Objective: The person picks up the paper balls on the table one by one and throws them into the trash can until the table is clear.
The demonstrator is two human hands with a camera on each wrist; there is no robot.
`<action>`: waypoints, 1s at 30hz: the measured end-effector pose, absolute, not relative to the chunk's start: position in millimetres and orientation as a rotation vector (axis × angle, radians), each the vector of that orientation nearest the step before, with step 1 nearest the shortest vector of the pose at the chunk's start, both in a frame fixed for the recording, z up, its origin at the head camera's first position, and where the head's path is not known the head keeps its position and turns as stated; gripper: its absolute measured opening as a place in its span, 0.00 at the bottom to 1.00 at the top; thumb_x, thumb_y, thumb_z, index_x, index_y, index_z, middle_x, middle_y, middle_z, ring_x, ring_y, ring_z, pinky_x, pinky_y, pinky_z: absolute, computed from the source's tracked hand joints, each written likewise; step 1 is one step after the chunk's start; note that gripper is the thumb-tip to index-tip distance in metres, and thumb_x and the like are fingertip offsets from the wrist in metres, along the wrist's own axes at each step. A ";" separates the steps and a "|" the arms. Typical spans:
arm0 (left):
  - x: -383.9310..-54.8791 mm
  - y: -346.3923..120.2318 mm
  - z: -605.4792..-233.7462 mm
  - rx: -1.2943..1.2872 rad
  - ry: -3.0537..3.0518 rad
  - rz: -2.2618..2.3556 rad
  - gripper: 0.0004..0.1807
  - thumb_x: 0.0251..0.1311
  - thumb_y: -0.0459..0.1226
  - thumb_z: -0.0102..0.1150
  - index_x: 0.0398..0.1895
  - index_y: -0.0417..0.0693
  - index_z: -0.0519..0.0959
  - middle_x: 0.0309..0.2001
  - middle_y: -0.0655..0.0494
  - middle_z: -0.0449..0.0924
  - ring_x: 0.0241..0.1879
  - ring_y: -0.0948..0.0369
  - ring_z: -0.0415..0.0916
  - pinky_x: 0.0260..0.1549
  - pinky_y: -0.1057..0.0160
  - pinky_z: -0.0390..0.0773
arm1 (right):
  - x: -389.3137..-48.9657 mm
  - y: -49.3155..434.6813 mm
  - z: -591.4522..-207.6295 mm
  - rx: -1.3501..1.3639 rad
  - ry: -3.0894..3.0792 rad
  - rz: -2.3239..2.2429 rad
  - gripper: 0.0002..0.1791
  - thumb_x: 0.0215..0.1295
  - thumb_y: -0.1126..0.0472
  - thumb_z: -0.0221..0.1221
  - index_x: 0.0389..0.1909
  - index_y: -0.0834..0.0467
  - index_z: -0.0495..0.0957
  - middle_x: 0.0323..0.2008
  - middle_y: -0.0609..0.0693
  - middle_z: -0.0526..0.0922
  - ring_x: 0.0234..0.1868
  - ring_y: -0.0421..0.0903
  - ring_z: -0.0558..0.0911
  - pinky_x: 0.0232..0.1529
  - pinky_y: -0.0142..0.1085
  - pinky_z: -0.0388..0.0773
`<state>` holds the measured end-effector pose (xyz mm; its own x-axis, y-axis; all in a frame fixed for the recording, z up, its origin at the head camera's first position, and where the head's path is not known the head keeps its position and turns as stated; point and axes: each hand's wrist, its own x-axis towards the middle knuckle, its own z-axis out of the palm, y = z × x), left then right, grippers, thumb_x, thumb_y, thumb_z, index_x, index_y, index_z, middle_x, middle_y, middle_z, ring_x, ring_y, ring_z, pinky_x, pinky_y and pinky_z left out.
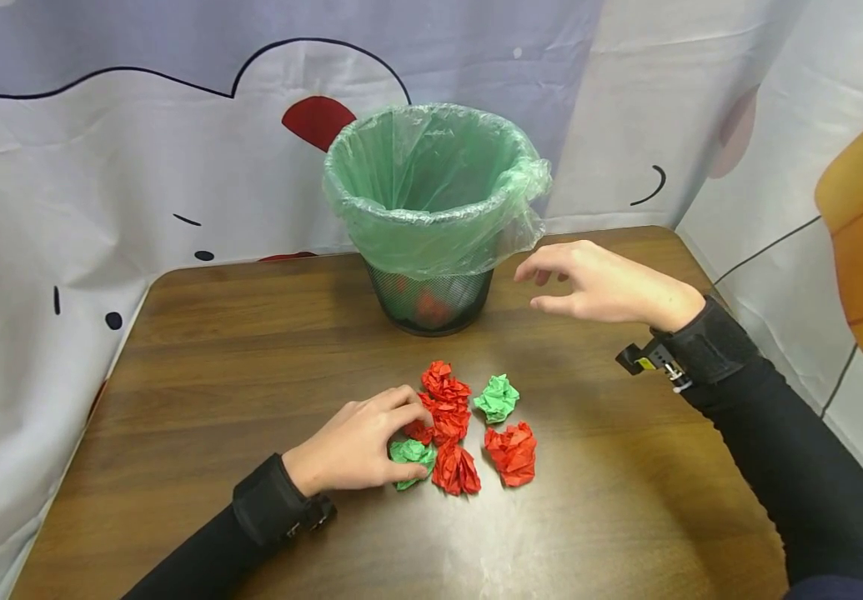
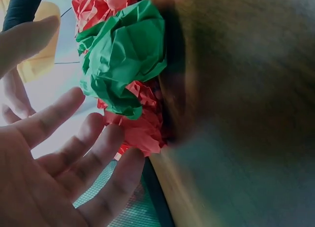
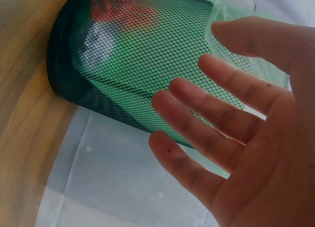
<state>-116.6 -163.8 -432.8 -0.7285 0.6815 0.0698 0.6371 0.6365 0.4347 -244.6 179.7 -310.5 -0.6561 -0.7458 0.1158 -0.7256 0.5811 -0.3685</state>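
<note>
My left hand reaches over a crumpled green paper ball, thumb on one side and fingers on the other. In the left wrist view this green ball lies beyond the spread, slightly bent fingers, and no firm grip on it shows. Touching or close beside it is a cluster of crumpled red paper balls. To the right lie another green paper ball and a red paper ball. My right hand hovers beside the bin with loosely bent fingers; its palm holds nothing.
A black mesh bin with a green plastic liner stands at the table's back edge. Red and whitish shapes show through its mesh. The wooden table is bordered by a printed curtain behind.
</note>
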 end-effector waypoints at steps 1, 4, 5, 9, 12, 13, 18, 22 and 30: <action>-116.1 -163.7 -433.1 1.119 2.748 0.659 0.25 0.50 0.57 0.73 0.50 0.61 0.80 0.46 0.67 0.70 0.41 0.66 0.76 0.32 0.69 0.73 | -244.6 179.5 -311.1 -1.275 2.747 -0.604 0.16 0.64 0.60 0.66 0.52 0.53 0.81 0.49 0.45 0.84 0.48 0.46 0.82 0.52 0.46 0.79; -114.9 -163.4 -434.4 1.144 2.751 0.628 0.25 0.48 0.56 0.75 0.49 0.62 0.80 0.47 0.68 0.70 0.42 0.67 0.75 0.31 0.70 0.73 | -244.5 179.9 -313.8 -1.268 2.745 -0.597 0.16 0.64 0.60 0.66 0.53 0.54 0.81 0.49 0.45 0.84 0.49 0.46 0.82 0.51 0.45 0.78; -114.6 -163.4 -435.0 1.152 2.754 0.618 0.25 0.48 0.55 0.75 0.49 0.62 0.80 0.47 0.68 0.69 0.42 0.68 0.75 0.30 0.70 0.72 | -244.3 179.9 -314.4 -1.265 2.745 -0.597 0.16 0.64 0.60 0.66 0.53 0.54 0.81 0.49 0.45 0.84 0.49 0.46 0.82 0.51 0.44 0.78; -113.3 -163.2 -437.3 1.196 2.766 0.587 0.23 0.47 0.51 0.76 0.48 0.63 0.80 0.46 0.68 0.68 0.42 0.70 0.72 0.28 0.71 0.72 | -244.0 180.6 -317.4 -1.253 2.740 -0.606 0.17 0.64 0.59 0.66 0.53 0.54 0.81 0.50 0.46 0.84 0.49 0.46 0.82 0.51 0.45 0.79; -112.4 -162.9 -438.9 1.223 2.782 0.573 0.22 0.46 0.48 0.76 0.47 0.63 0.81 0.46 0.68 0.67 0.42 0.70 0.72 0.28 0.70 0.73 | -243.9 180.8 -319.3 -1.248 2.742 -0.613 0.16 0.63 0.59 0.66 0.53 0.54 0.81 0.50 0.45 0.84 0.49 0.46 0.82 0.52 0.44 0.78; -112.1 -162.8 -439.4 1.226 2.785 0.575 0.22 0.45 0.48 0.76 0.46 0.63 0.81 0.46 0.67 0.67 0.42 0.70 0.72 0.29 0.70 0.73 | -243.9 180.7 -319.7 -1.246 2.742 -0.615 0.16 0.63 0.59 0.66 0.53 0.53 0.81 0.49 0.45 0.84 0.49 0.46 0.82 0.52 0.44 0.78; -110.3 -162.3 -441.5 1.200 2.765 0.611 0.20 0.46 0.42 0.75 0.45 0.64 0.81 0.47 0.68 0.66 0.37 0.69 0.72 0.31 0.70 0.73 | -243.6 181.4 -323.2 -1.243 2.735 -0.629 0.16 0.64 0.60 0.66 0.53 0.53 0.81 0.49 0.45 0.84 0.49 0.47 0.82 0.51 0.45 0.79; -109.4 -162.1 -442.3 1.179 2.751 0.636 0.20 0.48 0.38 0.72 0.46 0.63 0.81 0.49 0.68 0.66 0.35 0.69 0.72 0.31 0.70 0.73 | -242.7 182.2 -325.4 -1.233 2.729 -0.641 0.16 0.64 0.59 0.66 0.53 0.54 0.81 0.49 0.45 0.84 0.48 0.46 0.82 0.51 0.47 0.79; -111.3 -163.3 -442.7 1.167 2.759 0.718 0.21 0.48 0.33 0.67 0.47 0.61 0.81 0.53 0.67 0.67 0.42 0.69 0.73 0.39 0.68 0.76 | -242.3 184.7 -328.8 -1.238 2.726 -0.644 0.16 0.65 0.59 0.65 0.54 0.53 0.81 0.49 0.45 0.84 0.48 0.43 0.83 0.50 0.45 0.79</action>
